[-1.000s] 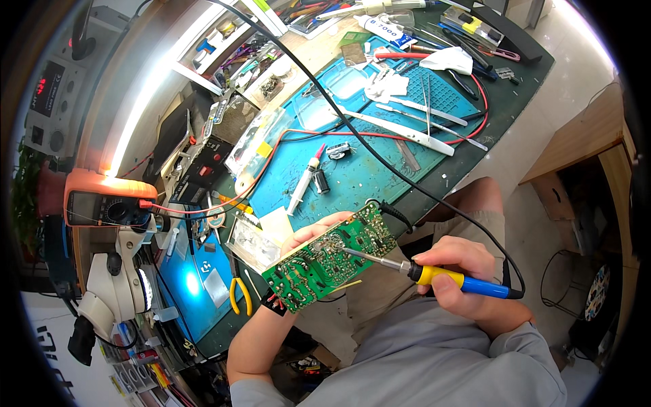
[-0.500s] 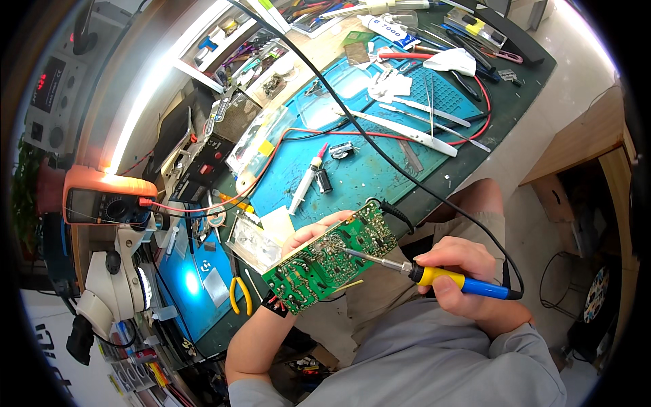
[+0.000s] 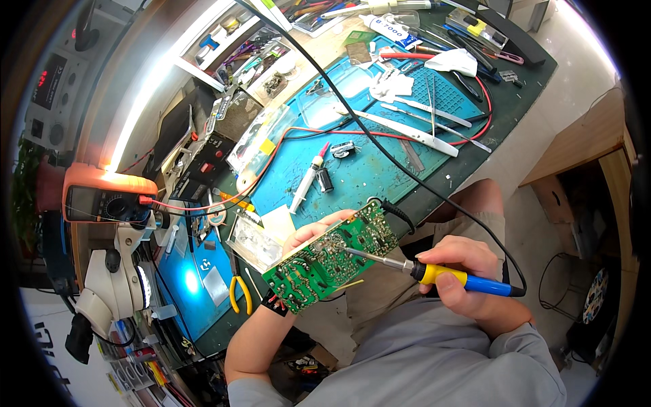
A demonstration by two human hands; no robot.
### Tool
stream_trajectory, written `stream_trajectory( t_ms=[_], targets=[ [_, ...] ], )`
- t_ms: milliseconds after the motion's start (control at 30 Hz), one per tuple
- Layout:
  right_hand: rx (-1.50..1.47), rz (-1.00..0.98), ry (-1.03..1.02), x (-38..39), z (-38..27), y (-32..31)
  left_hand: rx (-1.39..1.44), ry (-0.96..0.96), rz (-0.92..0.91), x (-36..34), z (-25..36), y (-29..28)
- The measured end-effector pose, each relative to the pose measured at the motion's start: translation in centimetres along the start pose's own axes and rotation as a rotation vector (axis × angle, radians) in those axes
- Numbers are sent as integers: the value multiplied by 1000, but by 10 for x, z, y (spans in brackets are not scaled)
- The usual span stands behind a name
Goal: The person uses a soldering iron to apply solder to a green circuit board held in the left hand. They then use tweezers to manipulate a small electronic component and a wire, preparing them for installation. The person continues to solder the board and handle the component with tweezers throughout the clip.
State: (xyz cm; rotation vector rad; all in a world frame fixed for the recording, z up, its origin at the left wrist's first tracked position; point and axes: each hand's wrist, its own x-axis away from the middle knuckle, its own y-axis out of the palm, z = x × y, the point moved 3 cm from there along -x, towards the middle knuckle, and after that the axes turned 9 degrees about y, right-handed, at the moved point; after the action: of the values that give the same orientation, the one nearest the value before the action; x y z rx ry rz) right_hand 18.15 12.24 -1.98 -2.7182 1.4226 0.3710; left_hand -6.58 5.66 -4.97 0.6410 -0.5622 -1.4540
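A green circuit board (image 3: 332, 254) is held up at a tilt near the bench's front edge, its soldered side facing me. Behind it, my left hand (image 3: 313, 232) grips its far edge; most of the fingers are hidden by the board. My right hand (image 3: 456, 268) is wrapped round a soldering iron (image 3: 468, 281) with a blue and yellow handle. The iron's metal tip touches or nearly touches the middle of the board. A black cable (image 3: 400, 216) leaves the board's right end. A thin yellow strip (image 3: 350, 285) shows below the lower edge.
On the blue mat (image 3: 271, 183) lie a syringe (image 3: 305, 184), two capacitors (image 3: 342, 150) and tweezers (image 3: 434, 112). The iron's black cord (image 3: 380, 149) arches across the view. An orange multimeter (image 3: 108, 197) stands left, above a white microscope (image 3: 112, 281). Yellow-handled pliers (image 3: 240, 293) lie by my left forearm.
Hardly anything differs. My right hand and the soldering iron have shifted very slightly to the right; the board stays in nearly the same place.
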Motion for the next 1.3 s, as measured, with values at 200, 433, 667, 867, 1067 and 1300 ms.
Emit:
stream_trajectory(
  t_ms=[200, 433, 667, 867, 1067, 1300],
  targets=[
    [31, 13, 1, 4, 0, -2, 94, -77, 94, 0, 5, 8],
    [53, -13, -21, 6, 1, -2, 235, -26, 31, -2, 2, 9],
    [52, 44, -27, 9, 3, -2, 302, -66, 36, -3, 3, 17],
    [42, 47, -15, 10, 4, 0, 197, -6, 5, -2, 2, 10],
    [71, 33, -24, 10, 3, 0, 174, -60, 93, -1, 4, 11],
    [61, 20, -91, 8, 2, -1, 158, -162, 191, 1, 1, 2]
  ],
)
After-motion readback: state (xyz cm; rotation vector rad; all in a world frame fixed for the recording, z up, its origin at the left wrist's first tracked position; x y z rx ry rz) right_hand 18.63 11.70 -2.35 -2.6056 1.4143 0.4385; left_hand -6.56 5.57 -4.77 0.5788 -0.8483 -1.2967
